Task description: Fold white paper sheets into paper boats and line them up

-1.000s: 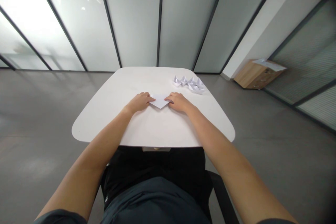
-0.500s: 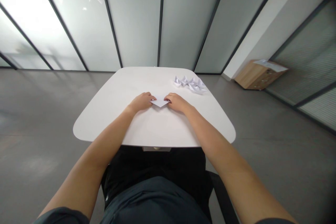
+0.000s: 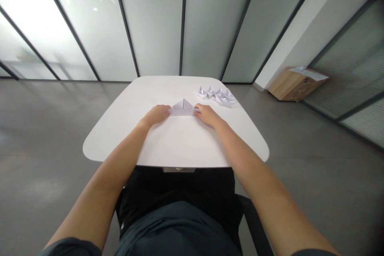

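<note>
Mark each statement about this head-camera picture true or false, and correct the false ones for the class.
1. The folded white paper triangle lies with its point away from the person. True.
2. The bare left hand and bare right hand touch opposite ends of its long edge. True.
3. The right hand holds a pair of scissors. False: it holds no tool, only touching the paper.
4. The small white folded paper boats sit left of the hands on the rounded white table. False: they sit beyond the right hand, toward the table's far right.
5. A light wooden drawer unit stands on the floor with white paper sheets on top. True.
</note>
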`<state>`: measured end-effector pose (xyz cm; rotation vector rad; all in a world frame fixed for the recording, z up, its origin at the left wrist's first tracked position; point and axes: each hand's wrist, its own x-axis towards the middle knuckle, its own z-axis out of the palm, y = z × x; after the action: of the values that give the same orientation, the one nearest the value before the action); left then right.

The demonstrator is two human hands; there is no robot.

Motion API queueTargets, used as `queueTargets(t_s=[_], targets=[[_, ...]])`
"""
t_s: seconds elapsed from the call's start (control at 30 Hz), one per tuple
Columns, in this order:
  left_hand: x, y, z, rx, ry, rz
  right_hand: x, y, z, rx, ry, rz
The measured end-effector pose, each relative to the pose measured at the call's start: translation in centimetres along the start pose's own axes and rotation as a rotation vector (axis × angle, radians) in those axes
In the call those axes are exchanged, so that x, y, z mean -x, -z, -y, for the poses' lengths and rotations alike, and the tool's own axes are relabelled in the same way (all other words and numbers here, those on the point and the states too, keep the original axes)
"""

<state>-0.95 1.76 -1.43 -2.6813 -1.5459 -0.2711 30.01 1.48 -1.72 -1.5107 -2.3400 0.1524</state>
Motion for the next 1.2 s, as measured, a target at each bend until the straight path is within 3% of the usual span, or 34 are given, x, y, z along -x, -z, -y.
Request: queueTargets(t_s=[0.4,0.8,0.93,1.03,1.2], targets=[[-0.4,-1.5,0.5,0.081,0.068,-0.101,-0.3,-0.4,-0.3,0.035,-0.033,-0.012],[0.4,-0.1,-0.9,0.026,-0.102,-0.161,0.0,-0.1,-1.1,0.021,-0.147,-0.048],[0.2,0.0,-2.2,0.042,-0.136,-0.066,0.3,0.1,0.6,0.156,0.008,-0.066],[0.1,0.0,-3.2,0.017,-0.055,-0.066,0.2,-0.3,2.7,0.211,0.139,0.026],[-0.1,0.0,-4.9,-0.026,0.053,-0.109,-0.2,-1.2,5.1,0.256,0.127,0.019]])
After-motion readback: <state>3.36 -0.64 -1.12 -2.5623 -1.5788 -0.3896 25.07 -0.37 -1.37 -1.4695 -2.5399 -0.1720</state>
